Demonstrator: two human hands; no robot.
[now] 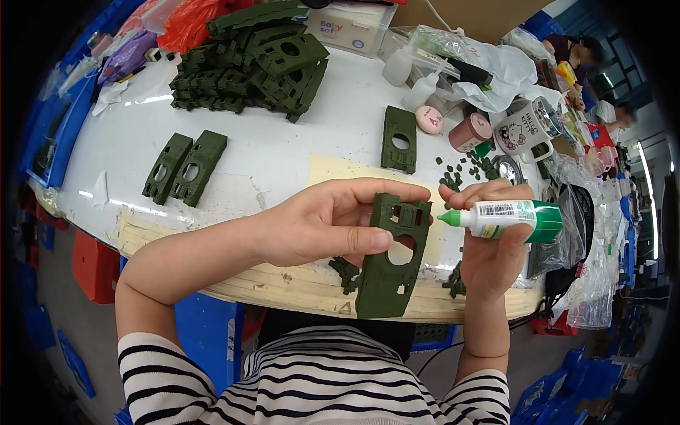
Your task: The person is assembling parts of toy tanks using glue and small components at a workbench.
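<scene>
Table (269, 138): white top, pale worn front strip. Floor (166, 368): grey, seen lower left and lower right. Stool (95, 268): red plastic, left, near the table. Crates (556, 393): blue, lower right. Strip light (649, 205): long, white, lit, far right. Upper right: dark framed panels (627, 60), kind unclear.

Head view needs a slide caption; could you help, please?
Left hand holds a dark green part; right hand holds a white bottle.

Big printed words are on the white mug (513, 138) and the clear plastic box (361, 41). The green-and-white squeeze bottle (489, 228) has black bars and tiny print, too small to read clearly.
</scene>
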